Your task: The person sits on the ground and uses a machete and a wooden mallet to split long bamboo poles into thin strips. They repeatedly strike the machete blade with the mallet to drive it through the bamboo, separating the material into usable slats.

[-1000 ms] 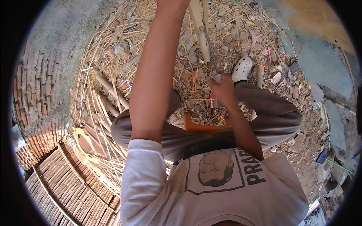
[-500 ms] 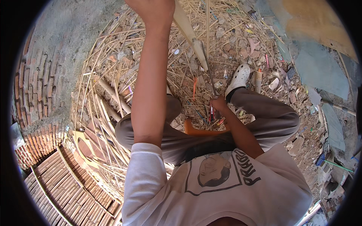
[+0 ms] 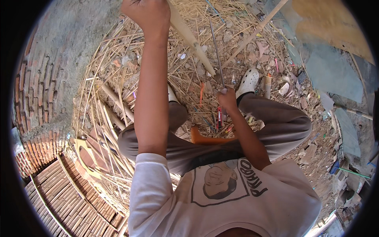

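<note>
My left hand [image 3: 148,15] is raised at the top edge, closed round a pale, tapering bamboo piece [image 3: 192,43]. That piece slants down to the right, its lower end just above the littered ground; its upper part leaves the picture. Lower and further right, my right hand [image 3: 227,99] grips the handle of a long knife [image 3: 217,51], whose thin dark blade points upward, nearly edge-on. Blade and bamboo piece look apart. A thin bamboo strip [image 3: 254,34] leans toward the upper right beyond the blade; whether anything holds it is not visible.
I sit on an orange stool [image 3: 207,137], legs apart, with a white clog [image 3: 248,82] beside my right hand. A red and black tool [image 3: 219,117] lies below that hand. Straw and rubble cover the ground. Bamboo poles [image 3: 117,100], a brick wall [image 3: 37,87] and a slatted bamboo panel [image 3: 75,197] are leftward.
The knife blade has come off the bamboo piece and tilted to the left. The thin strip has swung from upright to slanting right. My left hand shifted slightly left.
</note>
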`<state>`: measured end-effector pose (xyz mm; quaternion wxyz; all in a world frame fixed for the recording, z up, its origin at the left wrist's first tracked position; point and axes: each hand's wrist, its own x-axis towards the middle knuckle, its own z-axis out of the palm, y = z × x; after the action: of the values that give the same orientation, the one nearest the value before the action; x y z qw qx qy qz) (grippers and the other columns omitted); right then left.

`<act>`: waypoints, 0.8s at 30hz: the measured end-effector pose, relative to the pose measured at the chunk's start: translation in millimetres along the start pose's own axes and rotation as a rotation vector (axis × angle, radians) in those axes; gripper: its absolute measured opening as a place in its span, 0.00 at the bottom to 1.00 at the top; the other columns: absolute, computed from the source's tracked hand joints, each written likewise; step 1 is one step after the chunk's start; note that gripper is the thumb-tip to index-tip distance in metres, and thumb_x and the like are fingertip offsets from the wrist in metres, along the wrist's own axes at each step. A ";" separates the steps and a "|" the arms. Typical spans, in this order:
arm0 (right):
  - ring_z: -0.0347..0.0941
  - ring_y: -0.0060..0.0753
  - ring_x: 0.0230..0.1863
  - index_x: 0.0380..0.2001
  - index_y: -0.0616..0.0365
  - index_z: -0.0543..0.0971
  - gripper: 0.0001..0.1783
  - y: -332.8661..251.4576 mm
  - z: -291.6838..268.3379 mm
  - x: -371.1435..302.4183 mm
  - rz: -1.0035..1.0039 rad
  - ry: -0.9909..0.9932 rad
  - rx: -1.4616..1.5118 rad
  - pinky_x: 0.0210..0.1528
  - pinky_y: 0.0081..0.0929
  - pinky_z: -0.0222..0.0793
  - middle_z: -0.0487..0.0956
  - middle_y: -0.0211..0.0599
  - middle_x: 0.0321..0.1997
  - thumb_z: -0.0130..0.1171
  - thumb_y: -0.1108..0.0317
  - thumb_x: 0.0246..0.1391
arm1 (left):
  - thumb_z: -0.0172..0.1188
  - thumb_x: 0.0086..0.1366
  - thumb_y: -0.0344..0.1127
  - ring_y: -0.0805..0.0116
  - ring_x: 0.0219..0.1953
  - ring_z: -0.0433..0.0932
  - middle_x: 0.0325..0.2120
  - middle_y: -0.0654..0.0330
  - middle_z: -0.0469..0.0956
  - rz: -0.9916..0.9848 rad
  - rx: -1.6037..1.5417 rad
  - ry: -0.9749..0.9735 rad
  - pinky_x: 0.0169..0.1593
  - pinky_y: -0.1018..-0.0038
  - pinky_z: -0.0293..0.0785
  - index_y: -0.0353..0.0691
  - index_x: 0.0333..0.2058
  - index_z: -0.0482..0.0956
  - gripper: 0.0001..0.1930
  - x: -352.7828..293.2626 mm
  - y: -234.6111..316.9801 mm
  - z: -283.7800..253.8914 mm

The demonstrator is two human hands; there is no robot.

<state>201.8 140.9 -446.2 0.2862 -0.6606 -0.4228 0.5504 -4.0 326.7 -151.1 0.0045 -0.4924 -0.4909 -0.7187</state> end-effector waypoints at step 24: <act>0.61 0.14 0.12 0.39 0.60 0.72 0.10 -152.8 -148.0 -181.7 -0.273 0.153 0.217 0.13 0.18 0.56 0.67 0.24 0.15 0.61 0.71 0.59 | 0.51 0.73 0.54 0.75 0.17 0.70 0.16 0.62 0.71 -0.229 -0.646 -0.381 0.22 0.77 0.68 0.37 0.32 0.74 0.23 -29.9 96.9 -35.0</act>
<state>301.4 68.2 -195.1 0.4591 -0.6025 -0.4235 0.4968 34.3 237.3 -105.6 -0.3221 -0.5351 -0.2832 -0.7278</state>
